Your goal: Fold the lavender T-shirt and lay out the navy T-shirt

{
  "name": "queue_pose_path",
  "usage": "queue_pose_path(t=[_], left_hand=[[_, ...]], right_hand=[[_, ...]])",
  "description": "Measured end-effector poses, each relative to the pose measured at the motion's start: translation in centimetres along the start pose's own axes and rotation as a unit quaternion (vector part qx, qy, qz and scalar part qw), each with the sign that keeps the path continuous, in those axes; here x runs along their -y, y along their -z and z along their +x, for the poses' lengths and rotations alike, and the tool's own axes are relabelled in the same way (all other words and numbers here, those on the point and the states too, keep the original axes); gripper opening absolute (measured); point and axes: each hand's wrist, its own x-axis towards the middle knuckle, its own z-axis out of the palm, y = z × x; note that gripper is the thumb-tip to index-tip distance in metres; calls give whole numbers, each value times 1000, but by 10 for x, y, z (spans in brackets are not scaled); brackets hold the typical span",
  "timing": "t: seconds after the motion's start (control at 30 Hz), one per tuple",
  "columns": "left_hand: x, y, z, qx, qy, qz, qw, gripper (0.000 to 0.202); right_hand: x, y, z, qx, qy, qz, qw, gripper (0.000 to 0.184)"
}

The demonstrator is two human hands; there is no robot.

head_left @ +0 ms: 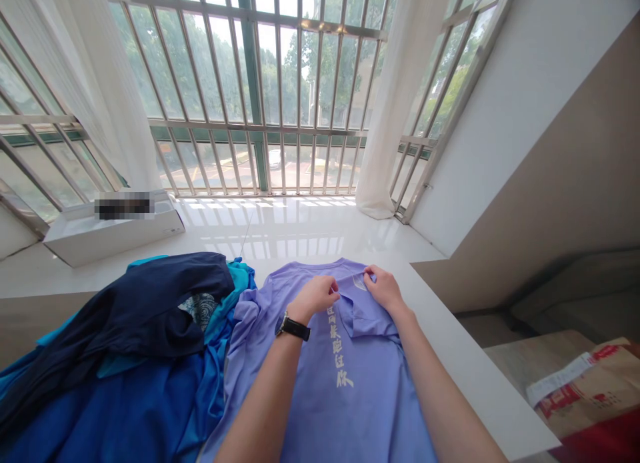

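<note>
Lavender T-shirt collar (354,304), left hand (314,298) and right hand (383,288) pinching

We face barred windows (253,73) with white curtains (117,89) and trees (327,66) beyond. Sunlight (265,206) gleams on the white desk (300,239), and a pale wall (483,116) rises on our right.

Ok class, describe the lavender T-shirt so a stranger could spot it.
On the white window ledge, next to a heap of blue clothes, lies a lavender T-shirt. Only it bears a column of cream characters, and the left hand and right hand pinch its fold.
</note>
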Motion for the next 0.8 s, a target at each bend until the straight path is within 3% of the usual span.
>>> queue_pose_path(t=[0.3, 0.57, 0.8], left_hand=[[-8, -28, 9, -42, 39, -62, 996, 28], [-13, -39, 14, -1, 38, -171, 985, 32], [-28, -54, 18, -4, 11, -258, 966, 40]], right_hand=[[3, -1, -4, -39, -7, -39, 998, 22], [2, -1, -4, -69, -1, -29, 997, 23], [2, -1, -3, -89, -7, -3, 996, 28]])
